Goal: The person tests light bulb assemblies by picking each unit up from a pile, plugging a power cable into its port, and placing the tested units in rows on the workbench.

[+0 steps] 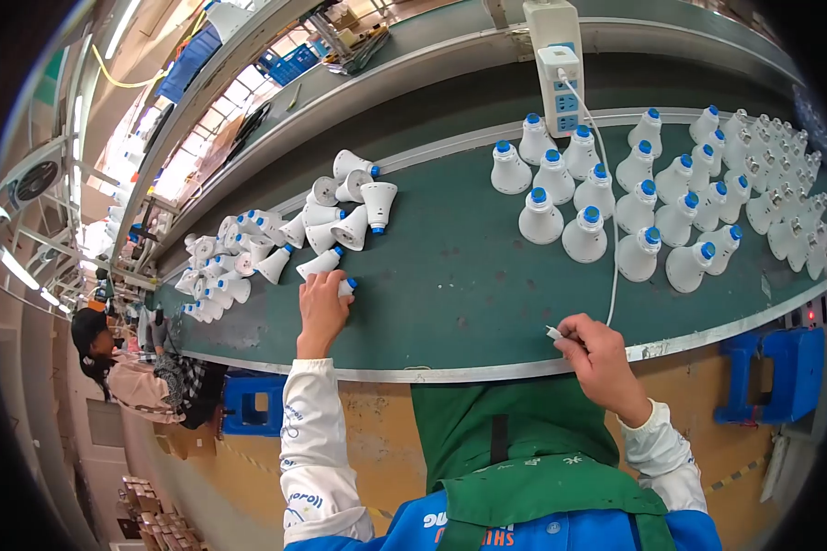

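Observation:
My left hand (322, 310) is closed around a white cone-shaped housing with a blue cap (350, 285). Only the capped end shows past my fingers; the rest is hidden by the hand. Just beyond lies another white housing (318, 265) on its side, at the near edge of a loose pile. Pinched in my right hand (601, 364), near the bench's front edge, is a white cable plug (553, 332) with a small metal tip. The white cable (614, 266) runs from the power strip (557, 87) down toward this hand.
On the green bench (450, 294), several blue-capped housings (586, 234) stand upright at the right, with uncapped ones (786, 207) farther right. Many more lie piled at the left (239, 243). Another person (142, 372) sits at the far left. Blue stools (253, 404) stand below the bench.

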Demonstrator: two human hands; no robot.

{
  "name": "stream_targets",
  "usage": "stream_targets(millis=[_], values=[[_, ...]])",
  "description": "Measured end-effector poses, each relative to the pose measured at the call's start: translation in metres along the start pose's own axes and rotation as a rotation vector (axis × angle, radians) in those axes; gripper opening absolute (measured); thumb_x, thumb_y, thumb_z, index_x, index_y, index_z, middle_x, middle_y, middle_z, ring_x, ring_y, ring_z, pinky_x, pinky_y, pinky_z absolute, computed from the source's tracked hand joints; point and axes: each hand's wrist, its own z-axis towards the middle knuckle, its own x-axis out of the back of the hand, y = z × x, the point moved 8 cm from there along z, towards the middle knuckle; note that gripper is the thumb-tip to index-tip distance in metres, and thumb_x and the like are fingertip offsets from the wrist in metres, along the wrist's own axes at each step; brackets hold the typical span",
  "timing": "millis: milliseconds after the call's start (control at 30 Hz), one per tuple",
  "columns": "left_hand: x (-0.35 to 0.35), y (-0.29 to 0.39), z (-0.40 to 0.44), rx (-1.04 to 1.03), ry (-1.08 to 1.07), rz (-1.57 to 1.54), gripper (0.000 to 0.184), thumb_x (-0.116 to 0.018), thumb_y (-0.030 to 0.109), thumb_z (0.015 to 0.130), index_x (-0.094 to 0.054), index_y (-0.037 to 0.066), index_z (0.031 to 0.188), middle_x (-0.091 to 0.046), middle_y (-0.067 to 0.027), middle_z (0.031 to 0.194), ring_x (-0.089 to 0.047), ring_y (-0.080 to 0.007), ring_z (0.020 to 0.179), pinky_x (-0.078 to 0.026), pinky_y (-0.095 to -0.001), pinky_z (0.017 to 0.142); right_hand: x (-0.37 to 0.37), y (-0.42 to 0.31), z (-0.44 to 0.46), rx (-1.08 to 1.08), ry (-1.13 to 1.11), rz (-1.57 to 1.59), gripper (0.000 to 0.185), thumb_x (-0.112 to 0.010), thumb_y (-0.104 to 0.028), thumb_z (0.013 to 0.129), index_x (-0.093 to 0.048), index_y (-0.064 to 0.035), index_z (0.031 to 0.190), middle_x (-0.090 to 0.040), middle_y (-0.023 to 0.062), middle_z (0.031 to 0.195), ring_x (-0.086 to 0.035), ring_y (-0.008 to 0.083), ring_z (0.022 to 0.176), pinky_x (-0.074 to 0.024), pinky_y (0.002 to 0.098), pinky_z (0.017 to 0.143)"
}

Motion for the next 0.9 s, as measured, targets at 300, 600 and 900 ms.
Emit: stream_targets(millis=[300, 600, 900], values=[[0.019, 0.11, -0.016, -0.106, -0.155, -1.518, 0.053, -0.053, -0.007, 0.083, -0.039, 0.003, 0.133, -0.057, -0.0097, 0.119, -0.054, -0.0164, 0.107, -0.042, -0.0286, 0.094, -0.027, -0.023, 0.021, -0.045, -0.134, 0.133, 0.017, -0.061, -0.015, 0.085, -0.061, 0.001, 0.085, -0.055, 0.0077, 0.065, -0.047, 0.0144, 0.054, -0.0388, 0.028, 0.051], [0.021, 0.17, -0.019, -0.331, -0.029, -1.17, 0.046, -0.061, -0.009, 0.071, -0.055, 0.005, 0.115, -0.055, -0.0127, 0.115, -0.053, -0.0236, 0.109, -0.041, -0.0321, 0.095, -0.05, -0.006, 0.033, -0.266, -0.131, 0.156, 0.021, -0.06, -0.02, 0.086, -0.058, 0.0009, 0.081, -0.054, 0.0086, 0.06, -0.047, 0.0152, 0.052, -0.0361, 0.0311, 0.05], [0.011, 0.162, -0.014, -0.237, 0.004, -1.2, 0.036, -0.061, -0.011, 0.071, -0.061, 0.0, 0.104, -0.056, -0.0094, 0.112, -0.056, -0.0178, 0.1, -0.046, -0.0282, 0.087, -0.063, 0.0, 0.044, -0.179, -0.034, 0.127, 0.023, -0.056, -0.022, 0.086, -0.058, 0.0004, 0.08, -0.06, 0.0163, 0.064, -0.058, 0.0347, 0.059, -0.0414, 0.0419, 0.054]])
